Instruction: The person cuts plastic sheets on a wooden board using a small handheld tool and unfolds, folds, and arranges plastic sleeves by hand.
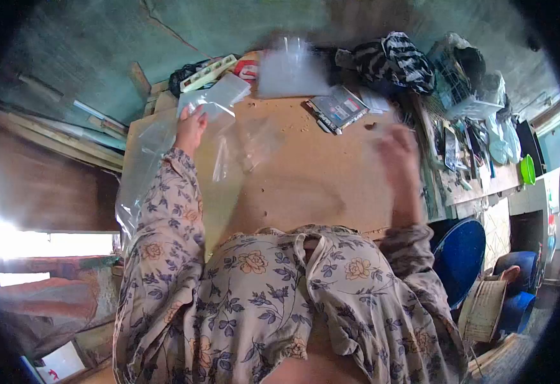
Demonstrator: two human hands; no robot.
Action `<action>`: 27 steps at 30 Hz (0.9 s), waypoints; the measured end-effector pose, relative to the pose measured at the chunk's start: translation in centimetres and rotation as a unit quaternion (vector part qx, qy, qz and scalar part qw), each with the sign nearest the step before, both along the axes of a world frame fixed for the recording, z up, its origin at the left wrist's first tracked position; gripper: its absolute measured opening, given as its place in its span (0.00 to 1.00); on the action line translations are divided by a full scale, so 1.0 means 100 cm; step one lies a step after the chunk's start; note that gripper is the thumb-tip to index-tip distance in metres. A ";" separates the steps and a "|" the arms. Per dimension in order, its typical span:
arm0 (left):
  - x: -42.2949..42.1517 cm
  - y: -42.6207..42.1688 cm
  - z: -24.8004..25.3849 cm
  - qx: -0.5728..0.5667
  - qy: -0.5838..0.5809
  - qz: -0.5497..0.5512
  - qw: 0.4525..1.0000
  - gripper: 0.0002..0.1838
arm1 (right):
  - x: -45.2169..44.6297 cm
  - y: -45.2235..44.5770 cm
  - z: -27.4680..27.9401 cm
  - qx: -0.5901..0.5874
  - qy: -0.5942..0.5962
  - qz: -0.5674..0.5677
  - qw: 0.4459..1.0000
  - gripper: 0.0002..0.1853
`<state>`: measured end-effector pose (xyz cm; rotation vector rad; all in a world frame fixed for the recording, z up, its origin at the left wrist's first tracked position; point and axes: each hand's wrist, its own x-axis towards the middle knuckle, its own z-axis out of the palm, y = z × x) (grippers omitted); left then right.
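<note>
My left hand (pixel 191 130) is over the left part of the wooden board, at the lower edge of some clear plastic sheets (pixel 228 93). Its fingers are partly spread, and I see nothing gripped in them; whether the fingertips touch the plastic is unclear. More thin clear plastic (pixel 222 160) lies loose below and beside that hand. On the right side of the board, my right hand (pixel 398 150) is smeared by motion, so its fingers cannot be made out. Nearest to it lies a flat metal device with a label, like a disc drive (pixel 339 110).
A whitish translucent stack (pixel 294 73) stands at the back of the wooden board (pixel 292 185). Behind are a striped black-and-white bag (pixel 404 64) and a pale slotted strip (pixel 208 73). A crate (pixel 472 102), a green cup (pixel 527 169) and a blue drum (pixel 460 256) are at right.
</note>
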<state>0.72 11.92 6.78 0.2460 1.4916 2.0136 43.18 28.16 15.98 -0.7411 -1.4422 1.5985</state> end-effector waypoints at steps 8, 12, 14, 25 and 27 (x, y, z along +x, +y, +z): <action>0.086 0.021 0.004 -0.222 0.545 -0.074 0.805 0.30 | -0.087 -0.085 -0.074 -0.059 -0.128 0.126 0.982 0.06; 0.194 -0.027 0.022 -0.135 0.081 -0.333 0.930 0.24 | -0.086 -0.094 -0.091 -0.076 -0.128 0.141 0.979 0.08; 0.215 -0.034 0.021 -0.174 0.040 -0.375 0.910 0.21 | -0.086 -0.100 -0.101 0.016 -0.166 0.174 0.971 0.09; 0.213 -0.022 0.029 -0.104 -0.131 -0.048 0.985 0.11 | -0.067 -0.118 -0.083 -0.070 -0.036 0.080 0.994 0.03; 0.200 -0.019 -0.008 -0.083 -0.180 -0.024 0.980 0.09 | -0.059 -0.123 -0.089 -0.086 0.018 0.057 0.994 0.03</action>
